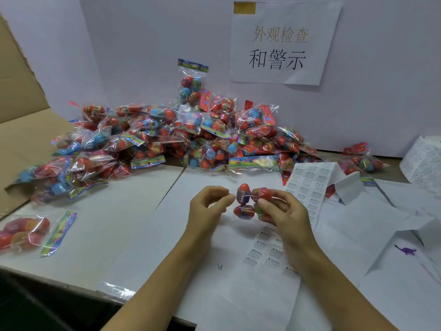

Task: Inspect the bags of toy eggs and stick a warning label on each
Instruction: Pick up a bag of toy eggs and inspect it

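White paper sheets cover the worktop (114,211), and a pale wall behind it carries a paper sign (284,41) with printed characters. Against this wall lies a big pile of bags (181,134) of toy eggs, mostly red and blue eggs in clear plastic with colourful header cards. One bag stands upright on top of the pile and leans on the wall. At the left an open cardboard box (21,120) touches the pile, and some bags spill over its flap.

Above the middle of the worktop the person holds one bag of toy eggs (248,201) between both hands. The right hand (284,211) grips the bag from its right side, fingers curled around the eggs. The left hand (210,204) is just beside the bag on its left side, with fingertips pinched together at the clear plastic edge; I cannot tell whether a label is between them. The bag is lifted off the paper.

Under the right forearm lies a sheet of warning labels (272,252), and a longer label strip (310,185) runs behind the right hand toward the pile. Near the left edge one separate bag (26,232) lies alone on the worktop. A small purple toy figure (405,250) lies on the paper at the right.
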`<state>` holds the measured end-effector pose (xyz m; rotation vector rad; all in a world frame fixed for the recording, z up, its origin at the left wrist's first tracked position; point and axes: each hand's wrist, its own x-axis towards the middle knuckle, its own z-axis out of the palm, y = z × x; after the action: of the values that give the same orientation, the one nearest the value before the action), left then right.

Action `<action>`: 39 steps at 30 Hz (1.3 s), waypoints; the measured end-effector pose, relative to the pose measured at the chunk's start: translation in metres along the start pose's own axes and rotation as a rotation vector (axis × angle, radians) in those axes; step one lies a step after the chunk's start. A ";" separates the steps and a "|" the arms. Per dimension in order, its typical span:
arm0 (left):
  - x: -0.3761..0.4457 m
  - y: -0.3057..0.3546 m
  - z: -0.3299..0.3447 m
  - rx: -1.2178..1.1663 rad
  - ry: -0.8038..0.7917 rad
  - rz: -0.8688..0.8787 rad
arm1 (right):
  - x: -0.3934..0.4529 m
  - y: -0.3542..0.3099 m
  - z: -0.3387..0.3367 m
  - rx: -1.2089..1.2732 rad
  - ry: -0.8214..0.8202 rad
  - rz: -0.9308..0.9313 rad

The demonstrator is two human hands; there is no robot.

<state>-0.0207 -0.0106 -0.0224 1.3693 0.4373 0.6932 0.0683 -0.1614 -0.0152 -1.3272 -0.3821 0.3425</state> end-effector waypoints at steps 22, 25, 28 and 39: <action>-0.007 0.011 0.003 -0.133 -0.190 -0.146 | -0.002 -0.006 0.001 0.034 -0.084 0.123; -0.006 0.007 0.002 -0.083 -0.216 -0.138 | -0.005 -0.007 0.003 -0.003 -0.131 0.130; -0.003 0.004 0.001 -0.061 -0.215 -0.159 | -0.005 -0.007 0.004 -0.030 -0.133 0.133; -0.002 0.002 0.002 -0.018 -0.189 -0.184 | -0.006 -0.008 0.004 -0.033 -0.098 0.152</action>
<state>-0.0211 -0.0134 -0.0202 1.3446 0.3993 0.4114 0.0615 -0.1618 -0.0074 -1.3785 -0.3711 0.5316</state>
